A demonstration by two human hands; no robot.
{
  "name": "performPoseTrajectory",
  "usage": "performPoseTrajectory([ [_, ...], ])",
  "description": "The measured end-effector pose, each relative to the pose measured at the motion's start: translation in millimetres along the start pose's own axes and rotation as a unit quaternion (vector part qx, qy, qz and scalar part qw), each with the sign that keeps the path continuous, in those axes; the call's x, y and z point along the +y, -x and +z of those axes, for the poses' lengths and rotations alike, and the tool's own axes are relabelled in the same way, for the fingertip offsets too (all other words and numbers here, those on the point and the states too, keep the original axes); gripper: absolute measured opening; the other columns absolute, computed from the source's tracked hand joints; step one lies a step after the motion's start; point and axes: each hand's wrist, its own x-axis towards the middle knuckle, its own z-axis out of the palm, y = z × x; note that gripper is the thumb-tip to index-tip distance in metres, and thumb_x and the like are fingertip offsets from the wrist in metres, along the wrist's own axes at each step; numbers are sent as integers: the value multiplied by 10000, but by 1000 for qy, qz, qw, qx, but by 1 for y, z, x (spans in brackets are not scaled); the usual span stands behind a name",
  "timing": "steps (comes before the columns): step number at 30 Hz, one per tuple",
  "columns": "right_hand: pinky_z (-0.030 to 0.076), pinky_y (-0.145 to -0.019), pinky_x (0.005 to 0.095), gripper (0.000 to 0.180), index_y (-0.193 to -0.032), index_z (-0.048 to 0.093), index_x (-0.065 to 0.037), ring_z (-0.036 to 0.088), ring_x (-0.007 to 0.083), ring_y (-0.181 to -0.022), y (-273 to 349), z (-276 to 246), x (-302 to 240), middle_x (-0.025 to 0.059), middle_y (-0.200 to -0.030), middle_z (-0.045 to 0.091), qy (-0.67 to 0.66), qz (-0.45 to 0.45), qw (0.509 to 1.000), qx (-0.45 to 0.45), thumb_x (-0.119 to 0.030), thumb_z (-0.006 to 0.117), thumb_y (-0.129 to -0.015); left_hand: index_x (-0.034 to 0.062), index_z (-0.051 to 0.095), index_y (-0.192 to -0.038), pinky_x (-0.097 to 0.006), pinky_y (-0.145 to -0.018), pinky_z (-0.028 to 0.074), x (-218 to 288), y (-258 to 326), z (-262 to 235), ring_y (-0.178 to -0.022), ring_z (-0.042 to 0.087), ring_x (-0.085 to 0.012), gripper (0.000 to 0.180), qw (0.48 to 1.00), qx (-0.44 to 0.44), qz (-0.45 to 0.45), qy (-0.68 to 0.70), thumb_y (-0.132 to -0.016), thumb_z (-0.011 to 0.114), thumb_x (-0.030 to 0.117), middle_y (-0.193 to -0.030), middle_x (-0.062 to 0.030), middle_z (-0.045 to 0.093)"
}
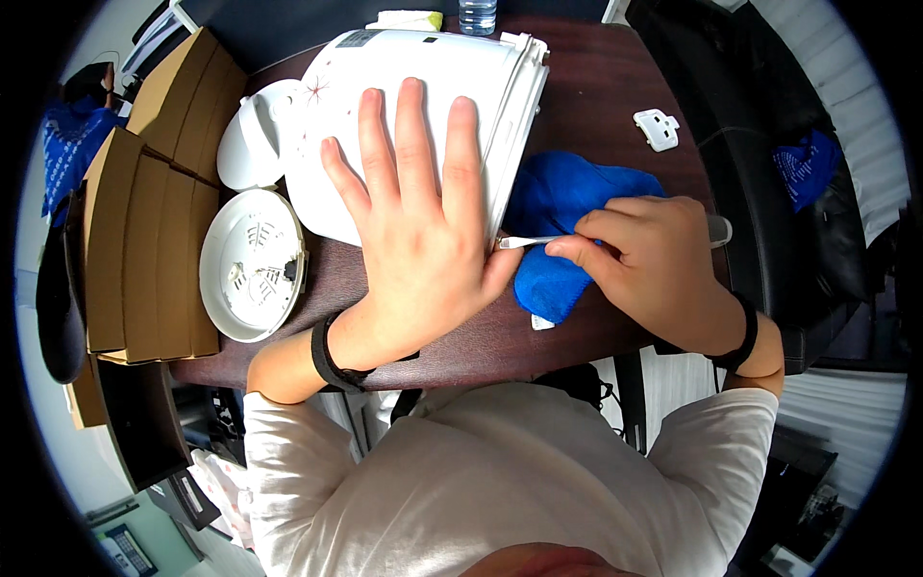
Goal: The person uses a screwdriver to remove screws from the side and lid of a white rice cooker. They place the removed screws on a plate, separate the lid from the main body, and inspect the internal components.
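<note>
A large white appliance casing [332, 106] with a reddish flower print lies on the dark wooden table. My left hand [418, 212] rests flat on top of it, fingers spread. My right hand [663, 264] pinches a slim tool [534, 241] with a flat pale tip and a greyish rounded end. The tip meets the casing's lower right corner, close to my left thumb; its exact contact is hard to see. Under the tool and my right hand lies a crumpled blue cloth [558, 192], partly hidden.
Left of the casing are a round white dish-like part [216, 279] and a white round cover [245, 154]. Cardboard boxes [159, 240] stand at the left edge. A small white plastic piece [658, 130] lies far right. A water bottle [477, 14] stands at the back; a black couch [760, 192] borders the right.
</note>
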Motion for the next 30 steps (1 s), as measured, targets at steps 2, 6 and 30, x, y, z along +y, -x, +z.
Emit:
performPoseTrajectory([
  [2,396,-450,340,289,-640,662,-91,557,209,-457,1,2,0,49,-564,587,-18,17,1000,-1,-300,756,-815,-27,294,-1496,-719,-1070,122,1,-1,0,-1414,215,-541,1079,1000,0,0,0,-610,770,364,-1511,-339,261],
  [6,404,-459,341,298,-651,645,-98,568,202,-489,1,4,7,40,-571,571,-19,-8,1000,12,-323,754,-813,-23,284,-1502,-715,-1073,121,-3,-1,0,-1413,211,-543,1090,1000,-3,13,-4,-613,773,375,-1512,-344,255],
  [30,366,-426,310,379,-634,679,-53,515,169,-425,4,12,9,71,-529,571,-150,81,983,-74,-343,719,-874,-17,298,-1495,-737,-1056,113,0,1,1,-1420,190,-552,1088,1000,10,11,6,-587,782,337,-1517,-349,244],
])
